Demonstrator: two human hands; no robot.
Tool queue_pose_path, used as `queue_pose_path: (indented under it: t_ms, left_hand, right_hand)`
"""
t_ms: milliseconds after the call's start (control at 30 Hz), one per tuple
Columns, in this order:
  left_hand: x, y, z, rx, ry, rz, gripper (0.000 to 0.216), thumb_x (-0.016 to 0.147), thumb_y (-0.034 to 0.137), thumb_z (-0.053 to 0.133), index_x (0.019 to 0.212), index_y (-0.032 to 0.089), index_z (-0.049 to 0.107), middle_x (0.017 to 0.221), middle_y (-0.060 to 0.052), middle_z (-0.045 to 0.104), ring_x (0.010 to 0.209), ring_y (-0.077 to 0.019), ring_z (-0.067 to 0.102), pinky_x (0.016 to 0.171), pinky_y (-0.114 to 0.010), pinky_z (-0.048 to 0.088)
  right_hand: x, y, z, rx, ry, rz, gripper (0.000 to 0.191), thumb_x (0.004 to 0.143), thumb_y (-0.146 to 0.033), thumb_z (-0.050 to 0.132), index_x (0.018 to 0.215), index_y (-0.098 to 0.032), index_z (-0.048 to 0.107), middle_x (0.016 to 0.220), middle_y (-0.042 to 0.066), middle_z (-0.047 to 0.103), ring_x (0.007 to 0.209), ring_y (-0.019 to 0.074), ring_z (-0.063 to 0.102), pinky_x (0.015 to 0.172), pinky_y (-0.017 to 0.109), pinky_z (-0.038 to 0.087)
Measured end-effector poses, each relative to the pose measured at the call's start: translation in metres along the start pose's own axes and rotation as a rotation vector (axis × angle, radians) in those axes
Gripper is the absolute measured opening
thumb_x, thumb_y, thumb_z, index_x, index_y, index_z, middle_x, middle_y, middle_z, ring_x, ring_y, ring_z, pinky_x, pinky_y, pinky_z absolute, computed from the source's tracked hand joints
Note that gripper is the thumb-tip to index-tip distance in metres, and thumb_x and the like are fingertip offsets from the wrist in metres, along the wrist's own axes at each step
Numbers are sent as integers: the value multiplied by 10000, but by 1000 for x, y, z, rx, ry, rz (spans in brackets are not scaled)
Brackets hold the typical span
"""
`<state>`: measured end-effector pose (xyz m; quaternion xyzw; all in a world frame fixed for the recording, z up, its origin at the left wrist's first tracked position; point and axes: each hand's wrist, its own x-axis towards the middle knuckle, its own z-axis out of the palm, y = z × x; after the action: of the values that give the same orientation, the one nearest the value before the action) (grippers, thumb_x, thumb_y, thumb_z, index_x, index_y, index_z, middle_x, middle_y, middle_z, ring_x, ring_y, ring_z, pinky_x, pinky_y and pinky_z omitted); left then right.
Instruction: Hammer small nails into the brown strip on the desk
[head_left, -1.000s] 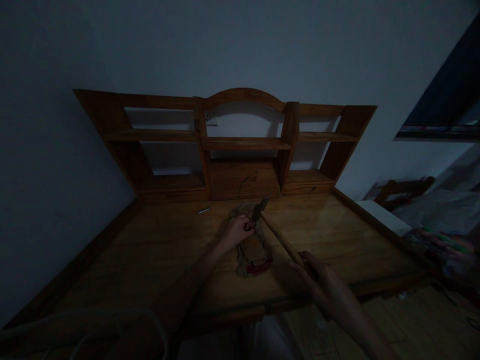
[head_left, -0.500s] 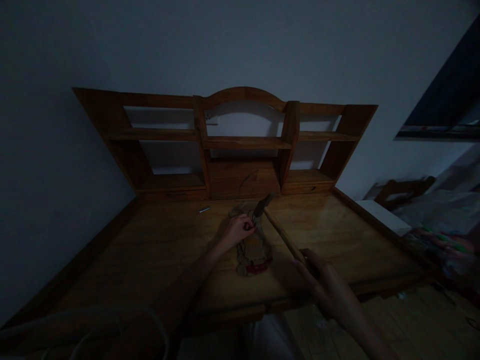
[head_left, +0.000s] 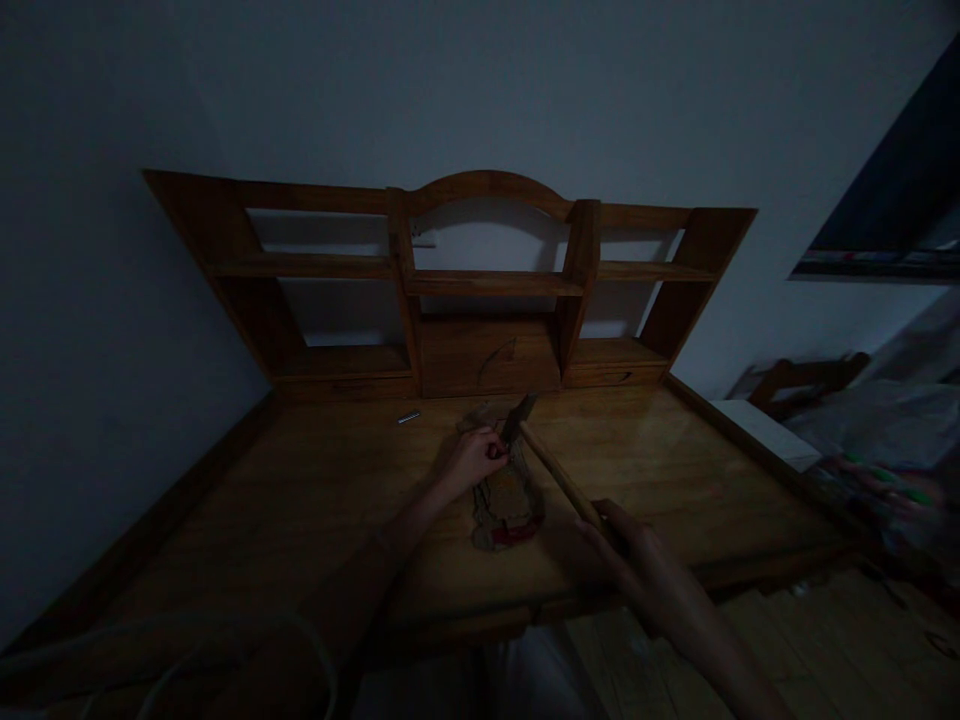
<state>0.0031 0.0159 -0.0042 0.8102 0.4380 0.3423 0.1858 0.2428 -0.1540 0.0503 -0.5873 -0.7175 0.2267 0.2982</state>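
Note:
My right hand [head_left: 626,550] is wrapped round the wooden handle of a hammer [head_left: 559,472]. The hammer's dark metal head rests at or just above the fingertips of my left hand [head_left: 478,455]; I cannot tell whether they touch. My left fingers are pinched together over a worn, tan, ragged-edged piece [head_left: 506,500] with a dark red patch at its near end. Whatever the left fingers pinch is too small and dark to name. The tan piece lies flat on the wooden desk [head_left: 337,490].
A small metallic strip [head_left: 409,416] lies on the desk to the left. Along the back stands a wooden shelf unit [head_left: 491,285] against the wall. To the right are a white surface [head_left: 765,432], a wooden chair back [head_left: 814,375] and clear plastic-wrapped things [head_left: 892,430].
The hammer has come down and slightly left, its head now closer to my left fingertips. My right hand has shifted a little left with it. The left hand stays nearly still.

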Motion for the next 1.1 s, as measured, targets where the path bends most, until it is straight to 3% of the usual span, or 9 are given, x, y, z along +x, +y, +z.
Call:
queue_pose_path:
  t_ms: [167,467,900,1100]
  left_hand:
    - [0,-1,1,2,0,9,40,721,172,651,686,167,631,685,18,549,612,-98,509,557,-204,353]
    - [-1,4,-3,45,1,-18,144,726,205,670,619,163,583,667,19,545,595,-95,502,546,-210,334]
    - [-1,-7,4,36,-17,-7,82,731,201,643,672,166,598,708,17,551,638,-98,512,567,-196,358]
    - [-2,-2,0,31,-11,8,72,743,198,631,684,164,607,708,19,557,627,-94,512,567,-199,355]
  right_hand:
    - [2,-2,-1,32,-20,-10,300,929,-399,431,1125,-220,571,953,83,730,869,246,704,650,272,503]
    - [-1,-6,-1,15,-14,-20,268,928,-390,436,1078,-221,579,823,60,727,797,234,712,612,251,490]
    - [-4,-3,-1,-15,14,-1,350,920,-388,445,1167,-188,592,935,114,737,840,258,711,614,270,508]
    - [-4,-5,0,15,-46,14,307,924,-330,426,1162,-201,572,852,77,728,824,254,705,646,288,490]
